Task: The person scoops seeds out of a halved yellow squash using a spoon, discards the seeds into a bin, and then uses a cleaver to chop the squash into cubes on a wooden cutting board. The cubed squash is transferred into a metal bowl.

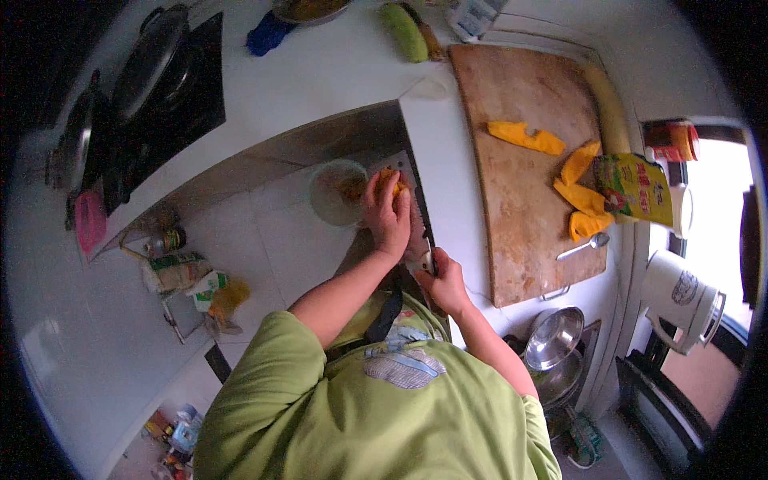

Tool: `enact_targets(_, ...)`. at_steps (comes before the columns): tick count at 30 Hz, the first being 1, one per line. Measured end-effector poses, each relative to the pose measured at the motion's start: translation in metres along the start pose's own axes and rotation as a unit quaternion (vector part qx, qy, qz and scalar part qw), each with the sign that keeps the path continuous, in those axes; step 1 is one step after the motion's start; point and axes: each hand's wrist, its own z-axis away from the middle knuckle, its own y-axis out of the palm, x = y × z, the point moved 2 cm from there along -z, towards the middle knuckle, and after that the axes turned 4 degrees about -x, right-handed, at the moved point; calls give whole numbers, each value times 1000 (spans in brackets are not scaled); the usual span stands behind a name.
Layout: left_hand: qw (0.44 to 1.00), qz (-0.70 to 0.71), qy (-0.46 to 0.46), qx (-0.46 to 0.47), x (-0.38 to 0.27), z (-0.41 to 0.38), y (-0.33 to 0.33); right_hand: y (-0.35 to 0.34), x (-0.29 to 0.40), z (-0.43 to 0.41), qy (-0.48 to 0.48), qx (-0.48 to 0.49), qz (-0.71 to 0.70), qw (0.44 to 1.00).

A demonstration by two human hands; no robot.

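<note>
My left hand (389, 213) is wrapped around a piece of orange pumpkin (393, 180), close to the counter's front edge and mostly covering it. Lower and to the right, my right hand (447, 282) grips a small tool with a pale part (426, 261); fingers and blur hide its exact kind. Below the left hand, beyond the counter edge, a translucent round bin (330, 195) holds brownish-orange scraps. Several curved orange pumpkin pieces (528, 138) lie on the wooden cutting board (510, 222) to the right, with a metal spoon (582, 246) near its lower corner.
A yellow-green printed bag (636, 189) overlaps the board's right side. Metal bowls (555, 339) sit in the sink area. A white pitcher (684, 300) stands by the window. Further off are a green gourd (403, 33) and a stove with a pan (153, 66).
</note>
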Motion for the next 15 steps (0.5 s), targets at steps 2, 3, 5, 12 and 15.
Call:
enact_targets(2, 1000, -14, -16, -17, 26, -4, -3, 17, -7, -15, 20, 24, -17, 999)
enact_targets(3, 999, -20, -25, -25, 39, -6, -4, 22, 0, -21, 29, 34, -1, 999)
enact_targets(5, 998, -28, -31, -38, 65, -11, -5, 30, 18, -29, 47, 52, 28, 997)
enact_targets(12, 990, -47, -130, -1, 162, -32, 9, 54, 15, -58, 56, 32, 73, 995)
enact_targets(15, 976, -92, -194, -20, 223, -34, 22, 56, 23, -59, 58, 27, 128, 990)
